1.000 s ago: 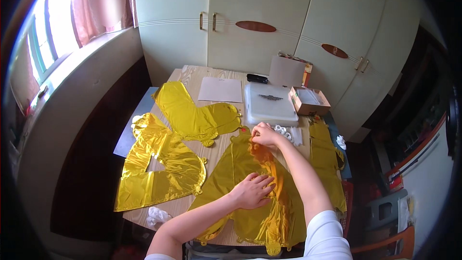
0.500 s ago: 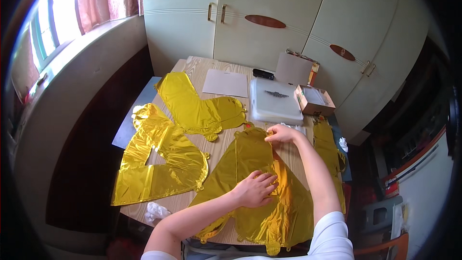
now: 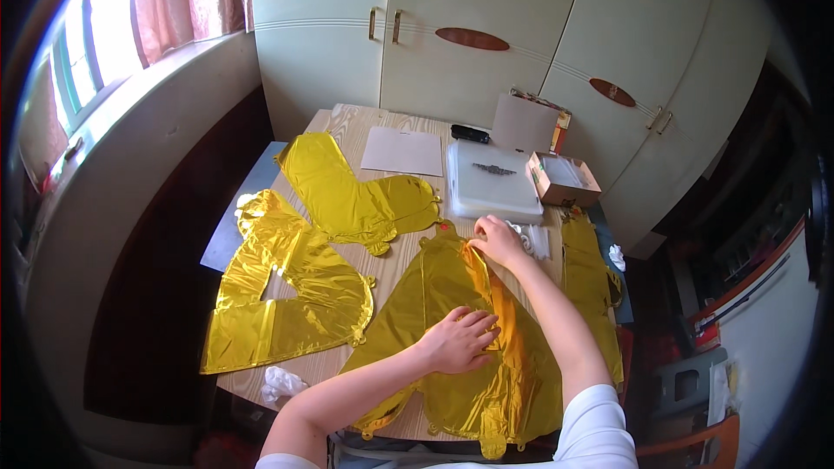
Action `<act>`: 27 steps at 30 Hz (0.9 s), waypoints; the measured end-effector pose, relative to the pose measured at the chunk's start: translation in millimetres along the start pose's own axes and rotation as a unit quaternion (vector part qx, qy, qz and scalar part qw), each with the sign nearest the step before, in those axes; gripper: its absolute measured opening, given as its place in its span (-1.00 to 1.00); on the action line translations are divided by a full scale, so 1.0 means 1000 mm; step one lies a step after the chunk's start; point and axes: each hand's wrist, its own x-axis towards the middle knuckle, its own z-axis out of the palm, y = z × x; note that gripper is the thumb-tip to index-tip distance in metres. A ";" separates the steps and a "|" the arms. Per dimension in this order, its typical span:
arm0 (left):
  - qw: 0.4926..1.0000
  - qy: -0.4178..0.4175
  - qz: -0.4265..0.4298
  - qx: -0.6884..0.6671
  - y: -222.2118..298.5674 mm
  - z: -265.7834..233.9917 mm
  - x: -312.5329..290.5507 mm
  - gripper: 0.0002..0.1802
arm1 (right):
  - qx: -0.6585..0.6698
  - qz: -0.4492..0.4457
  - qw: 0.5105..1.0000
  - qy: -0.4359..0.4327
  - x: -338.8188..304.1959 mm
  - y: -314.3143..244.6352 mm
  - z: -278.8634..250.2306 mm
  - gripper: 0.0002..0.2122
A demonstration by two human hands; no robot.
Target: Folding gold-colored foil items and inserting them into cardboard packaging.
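A flat gold foil balloon (image 3: 443, 295), uninflated and wide toward me, lies on the table in front of me. My left hand (image 3: 460, 341) rests on its middle, fingers stretched out and palm down. At the balloon's far end, my right hand (image 3: 498, 241) has its fingers curled in and closed on the foil edge; the fingertips are partly hidden. From there a bright crumpled fold runs down the balloon toward me. To the left lie two more gold foil balloons: a shiny one with a gap in it (image 3: 287, 330) and a bent one (image 3: 326, 178) behind it.
A translucent plastic case (image 3: 493, 195) stands beyond my right hand, beside an open small box (image 3: 565, 181). More gold foil (image 3: 584, 274) lies along the table's right side. White paper (image 3: 402, 150), a black case (image 3: 470, 134) and crumpled tissue (image 3: 282, 383) are also on the table (image 3: 400, 269).
My right hand has shifted slightly at the balloon's far end, its wrist now raised and turned, and the foil there is folded more. My left hand stays in place.
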 end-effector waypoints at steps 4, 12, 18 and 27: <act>1.000 0.004 -0.001 -0.003 -0.001 0.002 -0.001 -0.41 | -0.019 -0.051 0.998 0.037 -0.028 -0.025 0.010 -0.79; 1.000 -0.004 -0.001 -0.002 0.000 0.002 0.000 -0.38 | -0.037 -0.167 0.963 -0.206 -0.048 -0.038 0.024 -0.41; 1.000 -0.016 -0.002 0.002 0.001 -0.001 0.000 -0.39 | -0.126 -0.151 0.966 -0.169 -0.019 -0.033 0.035 -0.39; 1.000 -0.002 0.002 0.002 0.002 0.000 0.003 -0.39 | -0.270 -0.118 0.954 0.057 0.003 -0.011 0.036 -0.58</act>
